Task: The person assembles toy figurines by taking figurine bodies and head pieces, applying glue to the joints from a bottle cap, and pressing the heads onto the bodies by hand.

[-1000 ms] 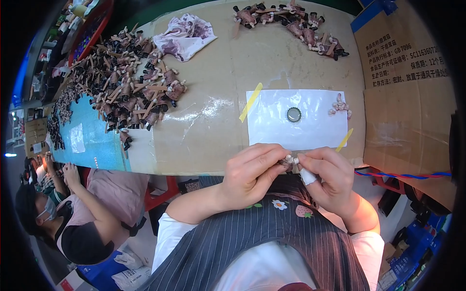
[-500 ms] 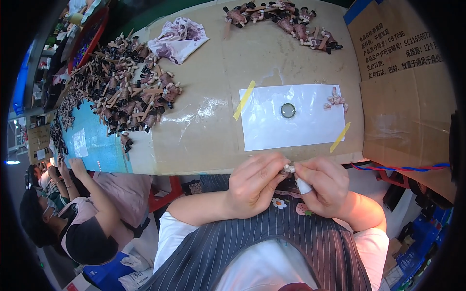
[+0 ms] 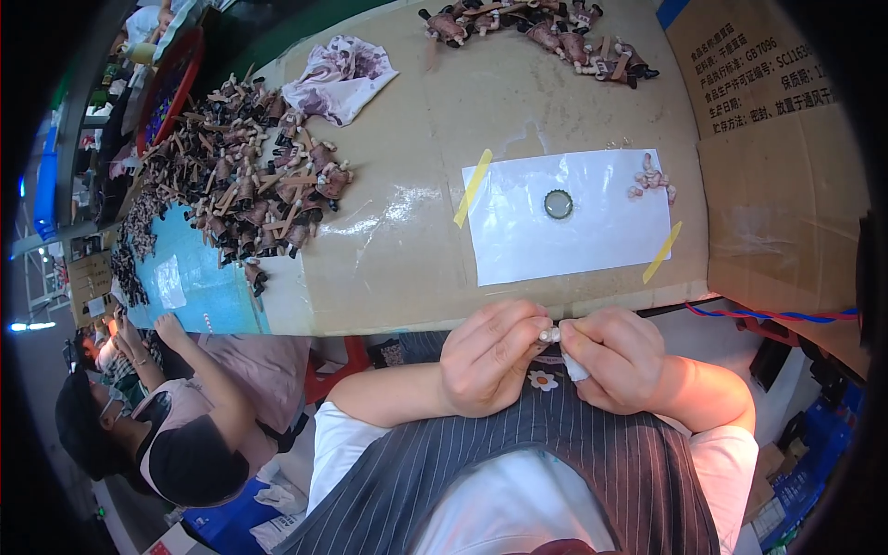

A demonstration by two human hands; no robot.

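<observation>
Close to my chest, just off the near table edge, both hands meet at a small pale doll-figure part (image 3: 549, 335). The fingertips of my left hand (image 3: 490, 359) pinch its left end. My right hand (image 3: 614, 356) pinches the other end and has a scrap of white cloth (image 3: 575, 369) tucked under its fingers. Most of the part is hidden by my fingers. Beyond my hands, a white paper sheet (image 3: 518, 242) is taped to the cardboard-covered table. On it lie a metal bottle cap (image 3: 558, 204) and, at its far right corner, several small pale pink doll-figure parts (image 3: 652, 182).
A big heap of brown-dressed figurines (image 3: 245, 185) with wooden sticks covers the table's left. More figurines (image 3: 573, 48) lie at the far edge. A stained cloth (image 3: 340, 79) sits between them. A cardboard box (image 3: 772, 203) borders the right. A co-worker (image 3: 176, 416) sits at left.
The view has shifted slightly, so the table appears moved a little rightward. My hands stay together, and the pale part now shows more sideways between the fingertips.
</observation>
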